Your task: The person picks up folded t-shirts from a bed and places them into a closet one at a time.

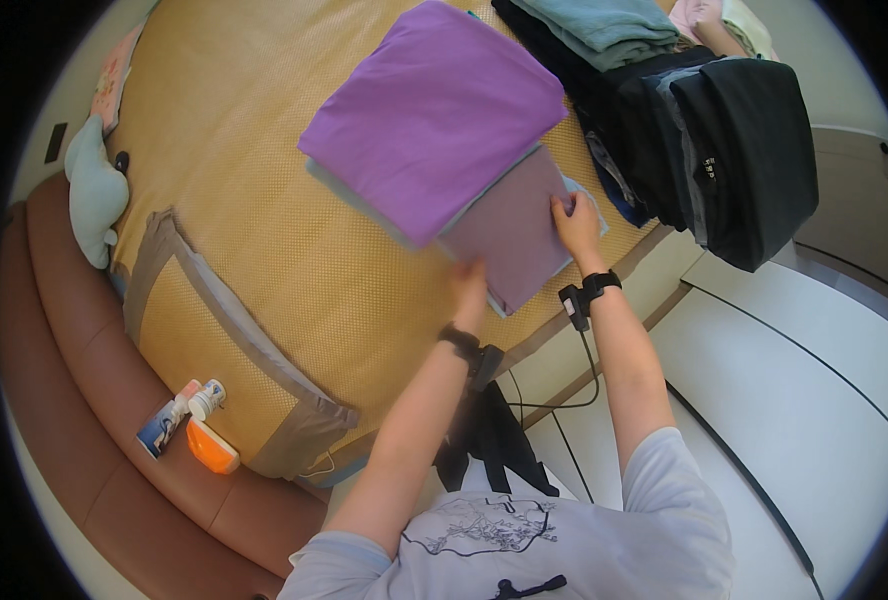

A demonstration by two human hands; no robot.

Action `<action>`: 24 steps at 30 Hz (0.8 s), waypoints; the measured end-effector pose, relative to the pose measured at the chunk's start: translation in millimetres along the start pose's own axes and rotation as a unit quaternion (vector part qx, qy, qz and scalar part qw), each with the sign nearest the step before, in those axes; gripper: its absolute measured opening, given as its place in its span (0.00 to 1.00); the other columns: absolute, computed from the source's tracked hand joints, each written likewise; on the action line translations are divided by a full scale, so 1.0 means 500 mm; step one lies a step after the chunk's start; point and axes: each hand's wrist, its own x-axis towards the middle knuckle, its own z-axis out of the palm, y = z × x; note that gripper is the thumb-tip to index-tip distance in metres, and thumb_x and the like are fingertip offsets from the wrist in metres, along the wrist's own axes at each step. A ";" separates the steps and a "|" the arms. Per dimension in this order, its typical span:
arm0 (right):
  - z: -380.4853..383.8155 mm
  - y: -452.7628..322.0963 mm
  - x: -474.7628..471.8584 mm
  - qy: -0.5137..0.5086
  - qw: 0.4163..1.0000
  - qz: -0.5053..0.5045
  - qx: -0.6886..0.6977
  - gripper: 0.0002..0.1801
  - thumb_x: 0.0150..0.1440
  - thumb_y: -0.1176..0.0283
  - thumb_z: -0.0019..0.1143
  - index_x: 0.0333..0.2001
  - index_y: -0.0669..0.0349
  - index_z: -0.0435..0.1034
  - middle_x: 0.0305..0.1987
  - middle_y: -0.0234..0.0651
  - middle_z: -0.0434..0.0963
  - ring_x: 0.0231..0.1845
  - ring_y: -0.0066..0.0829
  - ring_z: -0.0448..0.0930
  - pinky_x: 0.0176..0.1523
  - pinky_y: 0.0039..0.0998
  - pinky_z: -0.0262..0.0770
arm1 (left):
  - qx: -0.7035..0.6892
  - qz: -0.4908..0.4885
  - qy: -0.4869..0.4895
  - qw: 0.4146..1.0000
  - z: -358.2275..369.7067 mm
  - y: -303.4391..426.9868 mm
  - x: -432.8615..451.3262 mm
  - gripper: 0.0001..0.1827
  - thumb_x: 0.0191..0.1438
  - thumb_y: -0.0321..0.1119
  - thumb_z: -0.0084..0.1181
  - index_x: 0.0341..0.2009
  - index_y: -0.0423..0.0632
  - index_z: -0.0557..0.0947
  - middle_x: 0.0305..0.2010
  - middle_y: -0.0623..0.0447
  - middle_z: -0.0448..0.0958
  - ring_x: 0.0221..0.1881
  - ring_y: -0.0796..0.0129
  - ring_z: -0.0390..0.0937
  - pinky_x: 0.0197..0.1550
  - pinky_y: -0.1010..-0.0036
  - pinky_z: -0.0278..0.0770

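Observation:
A folded mauve cloth (515, 225) lies on the woven bed mat, with pale blue fabric showing along its edges. My right hand (580, 229) pinches its right edge between thumb and fingers. At the near left edge of that cloth is my left hand (471, 285), blurred; whether it grips or only touches is unclear. Beyond them a larger folded purple cloth (436, 112) overlaps the mauve one, and grey-blue fabric (354, 191) peeks out beneath its left side. Both wrists wear black straps with small devices.
Dark folded clothes (751, 157) are piled at the right edge of the bed, with teal folded fabric (601, 30) behind. A brown leather headboard (121, 390) curves along the left. Bottles (208, 399) and an orange pack (211, 448) rest near it. A cable (590, 375) hangs between my wrists.

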 end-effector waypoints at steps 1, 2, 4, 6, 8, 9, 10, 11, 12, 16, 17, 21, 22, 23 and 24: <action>-0.001 0.006 0.001 0.000 1.000 0.001 -0.002 0.18 0.46 0.59 0.52 0.32 0.65 0.66 0.34 0.47 0.70 0.36 0.45 0.70 0.39 0.38 0.65 | -0.008 0.002 -0.007 1.000 0.010 0.013 -0.011 0.18 0.50 0.40 0.49 0.38 0.37 0.72 0.36 0.49 0.71 0.37 0.65 0.68 0.38 0.72 0.65; -0.001 0.013 0.002 0.013 1.000 -0.010 -0.024 0.19 0.46 0.58 0.52 0.31 0.65 0.66 0.33 0.46 0.70 0.36 0.45 0.70 0.38 0.38 0.65 | -0.016 0.003 -0.014 1.000 0.017 0.026 -0.020 0.21 0.50 0.41 0.50 0.39 0.34 0.73 0.39 0.43 0.73 0.42 0.59 0.70 0.44 0.68 0.66; 0.005 0.003 0.005 0.023 0.999 -0.027 -0.039 0.20 0.46 0.57 0.51 0.31 0.65 0.66 0.33 0.46 0.71 0.35 0.46 0.70 0.38 0.37 0.66 | 0.021 0.022 -0.005 1.000 0.009 0.031 -0.015 0.21 0.51 0.42 0.49 0.38 0.33 0.73 0.38 0.41 0.73 0.40 0.58 0.71 0.43 0.67 0.67; 0.006 0.006 0.012 0.034 0.998 -0.059 -0.016 0.20 0.47 0.56 0.51 0.29 0.65 0.67 0.32 0.47 0.70 0.35 0.46 0.70 0.38 0.37 0.66 | 0.056 0.038 0.002 0.998 0.012 0.039 -0.018 0.22 0.51 0.43 0.49 0.38 0.33 0.73 0.36 0.40 0.74 0.38 0.57 0.72 0.41 0.66 0.67; 0.008 0.020 0.017 0.041 0.997 -0.062 0.012 0.20 0.47 0.56 0.50 0.29 0.66 0.67 0.31 0.49 0.70 0.34 0.47 0.70 0.37 0.37 0.66 | 0.130 0.094 0.043 0.986 0.029 0.047 -0.032 0.24 0.52 0.46 0.48 0.35 0.31 0.72 0.32 0.37 0.73 0.34 0.52 0.72 0.38 0.64 0.68; 0.011 0.011 0.017 0.047 0.996 -0.065 0.046 0.21 0.48 0.55 0.50 0.29 0.66 0.67 0.30 0.50 0.71 0.33 0.48 0.70 0.37 0.38 0.66 | 0.128 0.095 0.048 0.986 0.029 0.042 -0.027 0.24 0.52 0.46 0.48 0.35 0.31 0.72 0.32 0.37 0.73 0.34 0.52 0.72 0.38 0.64 0.68; 0.013 0.004 0.019 0.044 0.995 -0.069 0.048 0.21 0.48 0.55 0.50 0.29 0.66 0.67 0.30 0.50 0.71 0.33 0.48 0.70 0.37 0.38 0.66 | 0.128 0.093 0.062 0.985 0.030 0.037 -0.022 0.25 0.52 0.46 0.47 0.36 0.31 0.71 0.34 0.38 0.73 0.35 0.55 0.71 0.39 0.66 0.67; 0.012 -0.002 0.021 0.011 0.997 -0.041 0.059 0.22 0.48 0.54 0.49 0.29 0.67 0.67 0.31 0.52 0.71 0.34 0.49 0.71 0.37 0.39 0.67 | 0.128 0.090 0.075 0.985 0.030 0.031 -0.016 0.25 0.53 0.46 0.46 0.37 0.30 0.69 0.36 0.38 0.72 0.36 0.57 0.70 0.41 0.68 0.66; 0.006 -0.004 0.023 -0.021 0.998 -0.011 0.066 0.23 0.48 0.53 0.48 0.30 0.67 0.67 0.31 0.54 0.72 0.34 0.51 0.71 0.37 0.39 0.67 | 0.126 0.088 0.076 0.985 0.035 0.033 -0.018 0.25 0.53 0.46 0.46 0.37 0.30 0.69 0.36 0.38 0.72 0.36 0.57 0.70 0.41 0.68 0.66; -0.003 -0.009 0.035 -0.030 0.999 0.018 0.035 0.24 0.48 0.52 0.47 0.32 0.67 0.67 0.32 0.56 0.72 0.35 0.53 0.72 0.37 0.40 0.67 | 0.126 0.092 0.085 0.984 0.049 0.042 -0.027 0.26 0.55 0.46 0.42 0.42 0.31 0.66 0.42 0.35 0.69 0.43 0.51 0.69 0.45 0.66 0.64; -0.008 -0.008 0.038 -0.042 0.998 0.023 0.029 0.24 0.48 0.51 0.47 0.33 0.66 0.67 0.32 0.56 0.72 0.36 0.53 0.72 0.38 0.39 0.67 | 0.132 0.080 0.077 0.985 0.053 0.044 -0.030 0.27 0.55 0.46 0.41 0.45 0.31 0.64 0.44 0.34 0.68 0.45 0.50 0.68 0.46 0.65 0.64; -0.006 -0.014 0.042 -0.071 0.996 0.003 0.058 0.23 0.48 0.52 0.48 0.34 0.64 0.68 0.33 0.56 0.72 0.37 0.52 0.72 0.39 0.37 0.67 | 0.149 0.120 0.127 0.973 0.049 0.028 -0.014 0.26 0.56 0.44 0.38 0.49 0.31 0.61 0.46 0.34 0.66 0.47 0.49 0.66 0.48 0.66 0.62; -0.008 -0.003 0.042 -0.070 0.996 0.003 0.055 0.23 0.48 0.52 0.48 0.34 0.64 0.68 0.33 0.56 0.72 0.37 0.52 0.72 0.39 0.37 0.67 | 0.150 0.121 0.106 0.976 0.050 0.030 -0.016 0.25 0.57 0.42 0.37 0.50 0.32 0.60 0.47 0.34 0.66 0.48 0.50 0.66 0.49 0.67 0.62; -0.010 0.006 0.041 -0.066 0.994 -0.007 0.084 0.23 0.49 0.53 0.48 0.34 0.65 0.68 0.33 0.55 0.72 0.37 0.51 0.72 0.39 0.36 0.67 | 0.152 0.122 0.084 0.977 0.053 0.032 -0.018 0.25 0.57 0.41 0.36 0.51 0.32 0.59 0.48 0.34 0.65 0.48 0.50 0.66 0.50 0.67 0.61; -0.007 0.001 0.038 -0.064 0.991 -0.019 0.118 0.22 0.49 0.54 0.48 0.34 0.65 0.68 0.33 0.54 0.73 0.37 0.50 0.73 0.40 0.35 0.67 | 0.152 0.123 0.087 0.977 0.049 0.028 -0.013 0.25 0.57 0.41 0.36 0.51 0.32 0.59 0.48 0.34 0.65 0.48 0.50 0.66 0.50 0.67 0.61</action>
